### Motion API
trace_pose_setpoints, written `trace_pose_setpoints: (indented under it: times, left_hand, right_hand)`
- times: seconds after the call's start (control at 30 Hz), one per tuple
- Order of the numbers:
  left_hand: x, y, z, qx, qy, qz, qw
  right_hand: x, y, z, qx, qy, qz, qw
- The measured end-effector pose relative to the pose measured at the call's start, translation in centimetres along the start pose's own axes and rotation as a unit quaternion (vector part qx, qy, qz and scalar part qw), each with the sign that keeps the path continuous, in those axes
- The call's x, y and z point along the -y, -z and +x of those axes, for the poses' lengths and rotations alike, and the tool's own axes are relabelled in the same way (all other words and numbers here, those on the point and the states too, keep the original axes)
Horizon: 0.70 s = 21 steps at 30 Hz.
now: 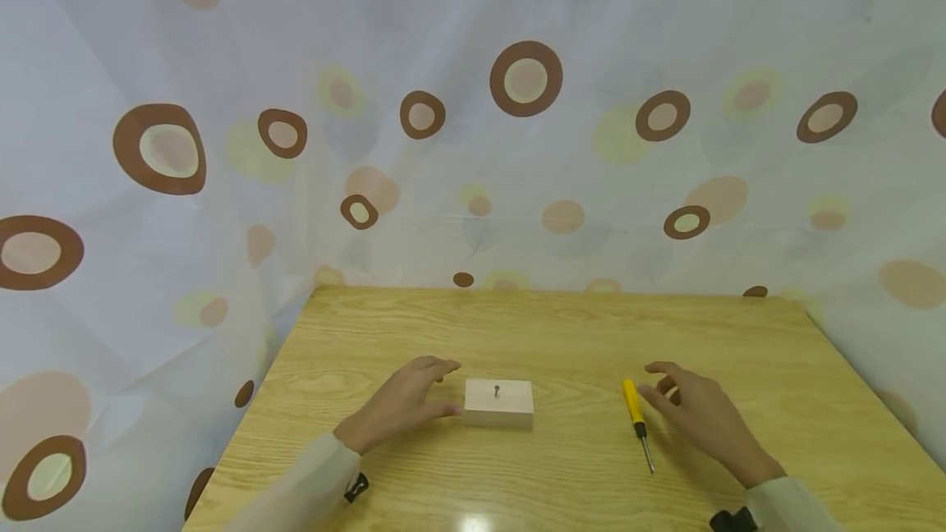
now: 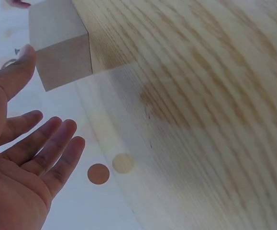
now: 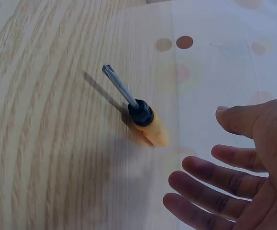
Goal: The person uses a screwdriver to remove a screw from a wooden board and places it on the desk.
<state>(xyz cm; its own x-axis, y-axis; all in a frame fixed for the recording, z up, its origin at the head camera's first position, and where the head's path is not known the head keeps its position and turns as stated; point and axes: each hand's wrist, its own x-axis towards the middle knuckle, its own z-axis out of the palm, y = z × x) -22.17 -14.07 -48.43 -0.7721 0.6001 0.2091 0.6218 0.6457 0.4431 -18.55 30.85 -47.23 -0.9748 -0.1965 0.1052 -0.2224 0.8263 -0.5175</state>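
Note:
A pale wooden block (image 1: 498,415) lies on the table, with a screw (image 1: 497,391) standing upright from its top. Just left of the block is my left hand (image 1: 406,401), fingers loosely extended and nothing in it; in the left wrist view the thumb appears close to the block (image 2: 64,62), but I cannot tell whether it touches. To the right lies a screwdriver (image 1: 634,409) with a yellow handle, black collar and metal shaft, its tip toward me. My right hand (image 1: 695,409) hovers beside the handle, fingers relaxed and holding nothing. The right wrist view shows a gap between fingers and screwdriver (image 3: 148,125).
The wood-grain table (image 1: 562,483) reaches back to a white curtain (image 1: 443,39) printed with brown and beige circles, which also hangs along both sides. A dark band (image 1: 732,520) sits at my right wrist, another dark piece (image 1: 356,487) at the left.

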Motion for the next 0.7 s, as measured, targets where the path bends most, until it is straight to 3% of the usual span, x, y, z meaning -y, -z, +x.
trace_pose_setpoints:
  times: [0.33, 0.7]
  left_hand:
    - [-0.3, -0.5, 0.6, 0.013, -0.013, -0.011, 0.9998]
    - [-0.3, -0.5, 0.9, 0.058, -0.016, -0.027, 0.9978]
  right_hand:
    - [0.0, -1.1, 0.4, 0.003, 0.013, -0.010, 0.9999]
    - [-0.1, -2.1, 1.4, 0.011, 0.010, -0.016, 0.9998]
